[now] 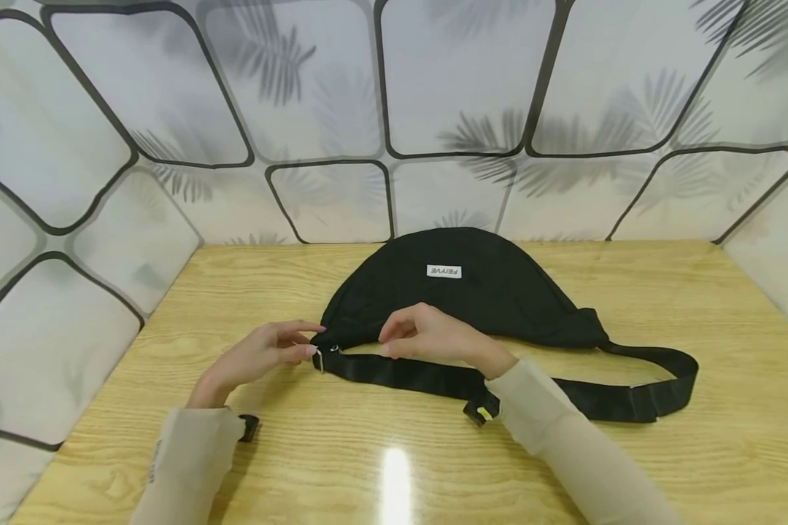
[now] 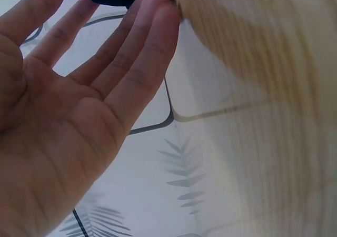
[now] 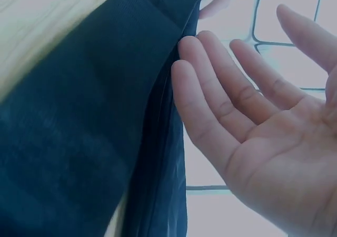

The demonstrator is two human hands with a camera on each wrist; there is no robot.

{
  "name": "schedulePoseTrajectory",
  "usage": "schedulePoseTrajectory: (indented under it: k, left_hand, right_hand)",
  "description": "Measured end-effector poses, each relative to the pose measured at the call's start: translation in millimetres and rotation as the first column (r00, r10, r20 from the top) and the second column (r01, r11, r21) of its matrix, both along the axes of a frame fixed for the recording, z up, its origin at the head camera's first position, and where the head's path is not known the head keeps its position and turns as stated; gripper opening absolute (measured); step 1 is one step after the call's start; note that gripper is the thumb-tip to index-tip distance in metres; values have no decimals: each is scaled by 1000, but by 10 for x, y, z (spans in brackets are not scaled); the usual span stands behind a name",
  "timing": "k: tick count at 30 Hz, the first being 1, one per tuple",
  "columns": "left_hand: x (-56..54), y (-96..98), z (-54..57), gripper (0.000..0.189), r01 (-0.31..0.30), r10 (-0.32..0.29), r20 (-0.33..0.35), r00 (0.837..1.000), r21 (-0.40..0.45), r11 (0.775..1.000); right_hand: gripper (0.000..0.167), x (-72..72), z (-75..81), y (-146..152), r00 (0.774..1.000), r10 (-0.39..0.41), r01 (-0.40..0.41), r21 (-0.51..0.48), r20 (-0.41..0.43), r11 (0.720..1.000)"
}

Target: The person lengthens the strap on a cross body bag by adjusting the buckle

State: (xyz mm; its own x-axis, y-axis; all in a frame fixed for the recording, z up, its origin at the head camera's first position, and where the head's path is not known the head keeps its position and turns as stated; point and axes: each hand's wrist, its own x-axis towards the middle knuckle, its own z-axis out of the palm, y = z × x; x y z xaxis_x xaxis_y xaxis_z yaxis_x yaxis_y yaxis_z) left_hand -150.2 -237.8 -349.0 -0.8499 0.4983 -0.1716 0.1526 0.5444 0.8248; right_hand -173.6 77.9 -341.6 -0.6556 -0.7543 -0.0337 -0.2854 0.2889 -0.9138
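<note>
A black waist bag (image 1: 499,292) with a white label (image 1: 443,271) lies flat on the wooden table, its curved edge away from me. Its black strap (image 1: 407,373) runs along the near side and loops round at the right. At the bag's left corner, my left hand (image 1: 252,357) has its thumb tip right at a metal ring (image 1: 321,359) and its index fingertip by the fabric. My right hand (image 1: 433,335) hovers over the strap near the bag's lower edge, fingers loosely bent with nothing between them. In the right wrist view, black webbing (image 3: 79,116) passes beside those fingertips.
A patterned fabric wall (image 1: 460,189) with leaf prints stands directly behind the bag and round the sides. The wooden table (image 1: 315,467) extends toward me, with a bright light reflection at the front. Small black devices sit at both cuffs, one (image 1: 482,410) with a yellow mark.
</note>
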Motion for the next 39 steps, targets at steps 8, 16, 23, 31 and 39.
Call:
schedulePoseTrajectory:
  k: [8, 16, 23, 31, 39]
  left_hand:
    - [4, 61, -17, 40, -39, 37, 38, 999, 61, 997]
    - [9, 161, -9, 41, -72, 67, 68, 995, 75, 995]
    - [21, 228, -23, 38, -118, 117, 23, 993, 29, 993]
    - [45, 267, -31, 35, -120, 120, 11, 993, 34, 992]
    - [35, 251, -34, 41, 16, -7, -105, 994, 88, 996]
  right_hand:
    - [21, -10, -10, -86, 999, -9, 9, 10, 47, 1000]
    - [21, -62, -40, -168, 994, -28, 24, 39, 107, 999]
    - [20, -85, -99, -272, 992, -36, 28, 70, 119, 997]
    - [21, -75, -156, -334, 991, -42, 31, 90, 124, 996]
    - [23, -97, -198, -328, 983, -80, 64, 102, 164, 993]
